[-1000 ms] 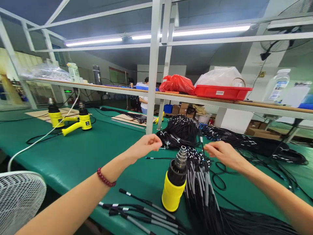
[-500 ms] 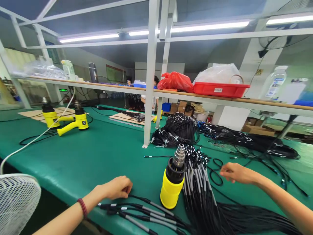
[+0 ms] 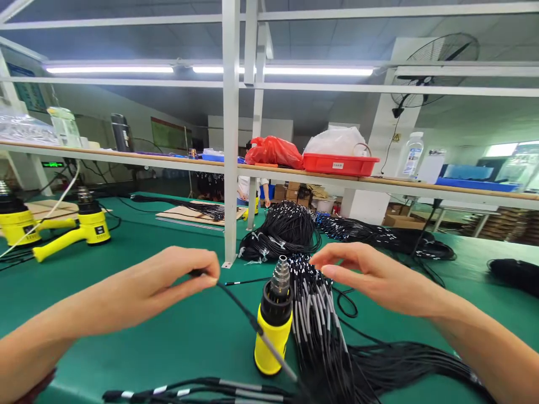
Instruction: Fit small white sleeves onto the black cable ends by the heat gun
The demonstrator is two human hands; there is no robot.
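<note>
My left hand [image 3: 172, 286] pinches the end of a black cable [image 3: 238, 303] with a grey sleeve, lifted above the green table. The cable slants down to the right, in front of a yellow heat gun [image 3: 273, 336] standing upright with its metal nozzle upward. My right hand [image 3: 370, 275] holds nothing, thumb and fingers apart, above a thick bundle of black cables with grey sleeves [image 3: 315, 320]. Several more sleeved cables [image 3: 219, 387] lie along the near edge, below my left hand.
Two more yellow heat guns [image 3: 95, 227] stand at the left. Beyond the upright post [image 3: 230, 168] lies a coiled cable pile [image 3: 282, 230]. A shelf carries a red tray [image 3: 341, 164], a red bag [image 3: 273, 151] and bottles. A person [image 3: 252, 188] is in the background.
My left hand has risen from the near cables, lifting one cable end. My right hand has moved left toward the heat gun and opened its fingers. The view has turned right.
</note>
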